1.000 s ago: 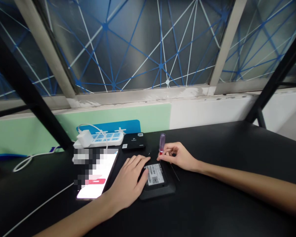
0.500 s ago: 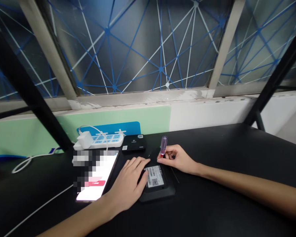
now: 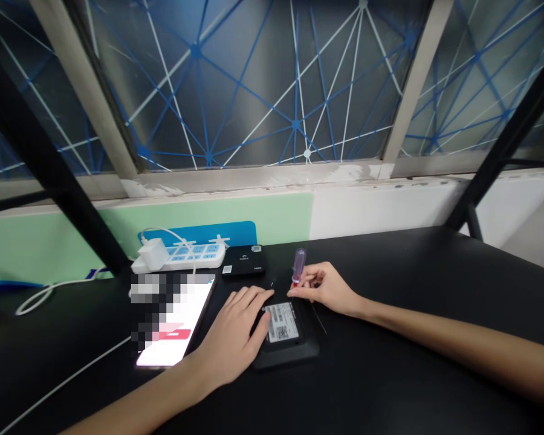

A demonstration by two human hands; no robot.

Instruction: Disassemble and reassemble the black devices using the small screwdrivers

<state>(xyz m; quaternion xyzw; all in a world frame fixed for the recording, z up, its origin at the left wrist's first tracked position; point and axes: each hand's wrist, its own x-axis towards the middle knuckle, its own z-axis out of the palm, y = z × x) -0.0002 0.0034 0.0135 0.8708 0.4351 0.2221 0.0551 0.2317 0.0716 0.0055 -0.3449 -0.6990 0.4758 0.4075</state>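
Observation:
A flat black device lies on the table with a white label facing up. Across its left edge rests my left hand, fingers stretched out and open, thumb over the label's side. My right hand is closed on a small screwdriver with a clear purple handle, pinched low near its red collar. The screwdriver stands nearly upright at the device's far edge; its tip is hidden by my fingers. A thin metal rod lies by the device's right side. A tiny light-coloured piece sits beyond my left fingertips.
Behind the device is a black box beside a white power strip with a charger plugged in. A lit tablet-like screen, partly blurred out, lies left of my left hand. White cables run across the black table.
The view has shifted slightly, moving everything a little to the left. My hands keep nearly the same pose, and the screwdriver is still at the device's far edge.

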